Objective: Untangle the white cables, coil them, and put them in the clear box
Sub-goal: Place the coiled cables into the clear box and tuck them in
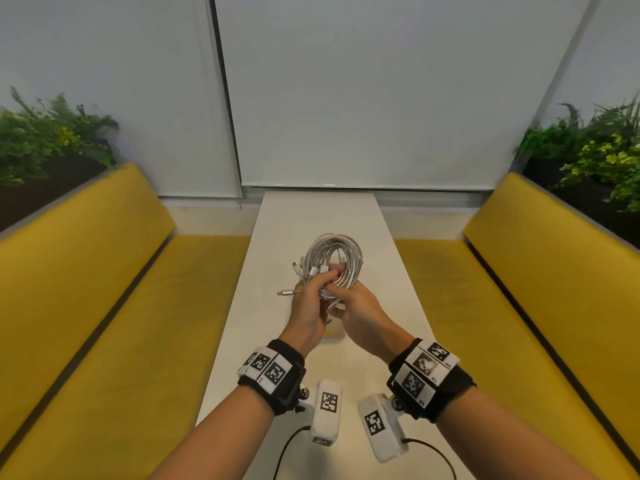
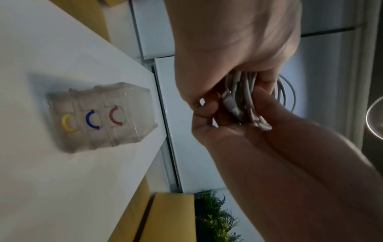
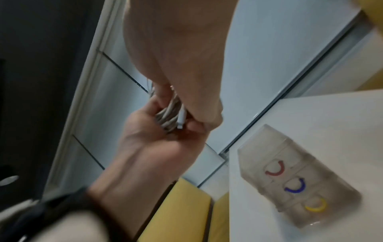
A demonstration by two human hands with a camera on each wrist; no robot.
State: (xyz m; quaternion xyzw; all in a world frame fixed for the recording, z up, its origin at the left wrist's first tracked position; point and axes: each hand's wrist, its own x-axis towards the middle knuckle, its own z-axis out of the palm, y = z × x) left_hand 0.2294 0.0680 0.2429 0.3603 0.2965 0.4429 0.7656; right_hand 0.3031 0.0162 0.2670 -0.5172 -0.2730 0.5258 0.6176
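A bundle of white cables (image 1: 333, 252) is wound into a round coil and held above the white table (image 1: 391, 306). My left hand (image 1: 309, 296) grips the coil's near side, with several connector ends (image 1: 287, 292) sticking out to its left. My right hand (image 1: 356, 306) grips the same spot from the right. In the left wrist view the fingers of both hands close round the cable strands (image 2: 242, 98). The right wrist view shows a white plug (image 3: 181, 118) lying along the bundle. The clear box (image 2: 99, 117) sits on the table under my hands, holding yellow, blue and red rings, and is mostly hidden in the head view.
The narrow table runs away from me between two yellow benches (image 1: 104, 306) (image 1: 536, 323). Planters with green plants (image 1: 48, 133) stand behind each bench. White blinds (image 1: 346, 98) close off the far end.
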